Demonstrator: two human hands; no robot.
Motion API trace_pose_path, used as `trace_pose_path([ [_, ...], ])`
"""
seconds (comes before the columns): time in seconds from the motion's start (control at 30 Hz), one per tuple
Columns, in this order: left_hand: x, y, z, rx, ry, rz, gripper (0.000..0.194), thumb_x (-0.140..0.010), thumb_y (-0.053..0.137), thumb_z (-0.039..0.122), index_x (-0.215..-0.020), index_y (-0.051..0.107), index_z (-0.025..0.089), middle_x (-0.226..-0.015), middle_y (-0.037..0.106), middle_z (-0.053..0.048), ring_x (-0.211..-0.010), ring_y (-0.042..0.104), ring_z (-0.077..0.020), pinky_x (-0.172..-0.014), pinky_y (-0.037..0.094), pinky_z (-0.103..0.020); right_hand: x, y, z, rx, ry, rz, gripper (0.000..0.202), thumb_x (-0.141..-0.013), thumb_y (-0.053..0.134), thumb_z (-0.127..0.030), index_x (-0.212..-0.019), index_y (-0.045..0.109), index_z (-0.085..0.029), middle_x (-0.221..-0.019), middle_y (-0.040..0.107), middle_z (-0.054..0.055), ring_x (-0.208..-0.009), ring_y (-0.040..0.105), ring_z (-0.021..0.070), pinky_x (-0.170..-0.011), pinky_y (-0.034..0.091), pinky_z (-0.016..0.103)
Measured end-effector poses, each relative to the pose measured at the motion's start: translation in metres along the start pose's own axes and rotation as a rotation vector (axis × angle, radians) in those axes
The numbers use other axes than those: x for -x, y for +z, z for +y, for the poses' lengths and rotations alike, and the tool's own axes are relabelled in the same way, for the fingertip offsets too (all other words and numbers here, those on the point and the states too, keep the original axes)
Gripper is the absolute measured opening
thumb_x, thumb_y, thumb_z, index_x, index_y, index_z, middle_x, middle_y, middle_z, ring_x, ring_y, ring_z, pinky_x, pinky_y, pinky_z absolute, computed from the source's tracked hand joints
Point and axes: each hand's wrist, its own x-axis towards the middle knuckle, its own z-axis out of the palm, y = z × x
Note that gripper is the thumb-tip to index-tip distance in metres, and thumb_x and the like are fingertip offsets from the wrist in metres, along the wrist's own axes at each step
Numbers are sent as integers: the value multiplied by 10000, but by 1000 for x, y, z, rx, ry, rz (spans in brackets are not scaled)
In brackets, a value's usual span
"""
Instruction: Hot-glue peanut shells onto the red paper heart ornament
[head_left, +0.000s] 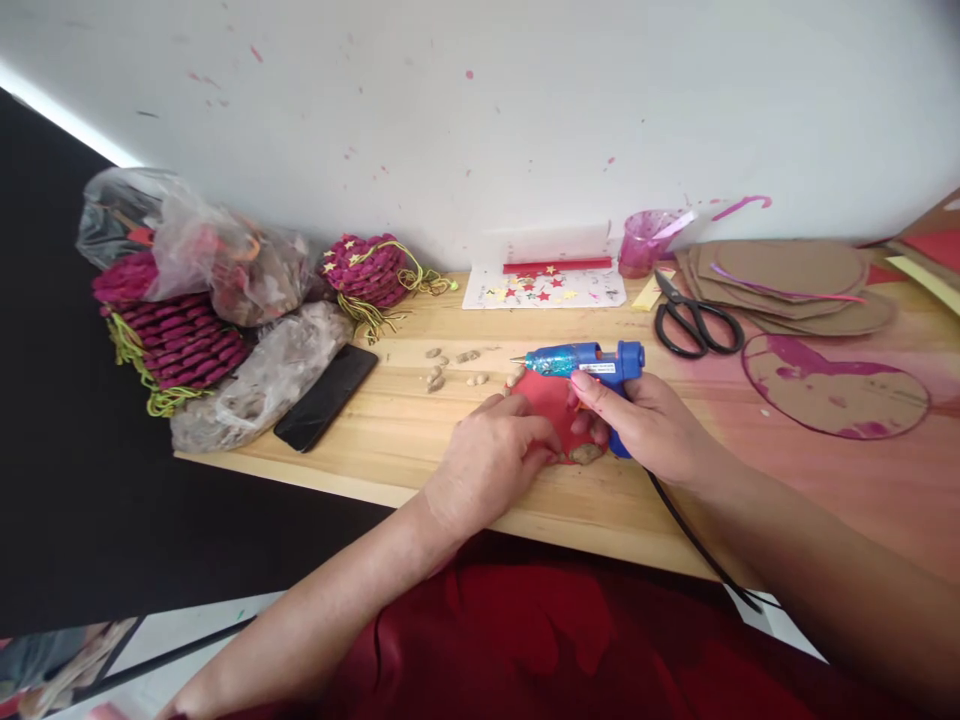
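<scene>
My right hand (660, 425) is wrapped round the handle of a blue hot glue gun (559, 360), whose metal nozzle points left. Under the gun a red round piece (547, 400) lies on the wooden table, with small tan lumps along its edge. One larger brown lump (586, 454) sits at its near edge. My left hand (491, 460) rests over the left side of the red piece, fingers bent and pressed together at its edge. What they pinch, if anything, is hidden. Several loose tan lumps (435, 378), perhaps peanuts or pebbles, lie to the left.
A black phone (327, 398), plastic bags (262, 375) and magenta woven pieces (187, 340) are at left. Behind stands a paper (480, 290) with star shapes. Black scissors (694, 325), a pink-stained cup (637, 245) and cardboard ovals (787, 270) are at right. The gun's cord (690, 530) hangs over the front edge.
</scene>
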Motion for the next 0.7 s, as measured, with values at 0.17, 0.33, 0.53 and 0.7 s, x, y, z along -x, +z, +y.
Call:
trace_pose_path([
  [0.17,-4,-3,2,1,-31,-42,141,-882,717,159,-896,797,274,-966,708,-30,-977,677,-232,-846,562,-363,1,0,-3,19,0,2,557,-854,637,-742,-791,668,-189,-636,696,50,-513,602,157,-465,454,273],
  [0.33,-10,-8,7,-51,-48,-107,183,-898,679,168,-890,807,298,-947,712,-25,-949,673,-235,-831,565,-365,2,0,-5,26,19,15,559,-844,642,-748,-772,666,-194,-634,699,57,-517,611,168,-457,454,284],
  [0.53,-11,-11,11,-102,-75,-164,180,-920,649,196,-904,805,284,-955,716,-40,-973,664,-264,-799,561,-369,1,0,-2,42,25,19,560,-849,632,-751,-735,692,-206,-647,706,82,-521,614,185,-449,469,307],
  [0.7,-12,-13,13,-122,-66,-193,194,-932,632,201,-909,803,290,-938,720,-43,-983,658,-282,-784,563,-378,0,0,-4,37,44,26,558,-828,654,-752,-731,706,-205,-631,699,79,-492,609,186,-401,447,297],
])
